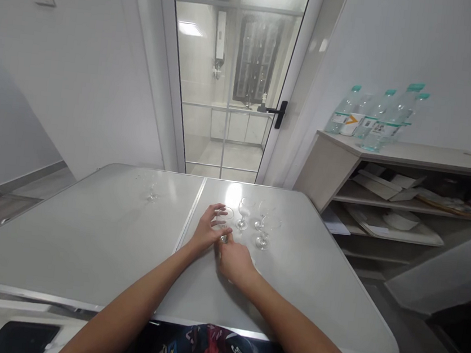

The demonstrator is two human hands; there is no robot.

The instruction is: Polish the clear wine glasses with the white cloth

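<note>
Pale and glossy, a table (97, 229) spreads beneath our two forearms. On its right half, near a seam running from near to far, a clear stemmed glass (226, 215) stands between our hands. Our left hand (207, 233) is at the glass's left side, fingers parted and curved around the bowl, thumb reaching across the near side; we cannot tell how firmly they press. Our right hand (237, 259) is at the near right, its forefinger near the glass's stem and foot, the other fingers tucked out of sight, so we cannot tell whether they hold anything.

Just to the right stand three similar glasses (264, 237), grouped together. Well apart, at the far left of the table, is another clear glass (152, 192).

Beyond the far edge we see a glazed door (211, 91) with a black handle (281, 115). At far right, water bottles (379, 128) with green caps stand on an open shelf unit (425, 155).
</note>
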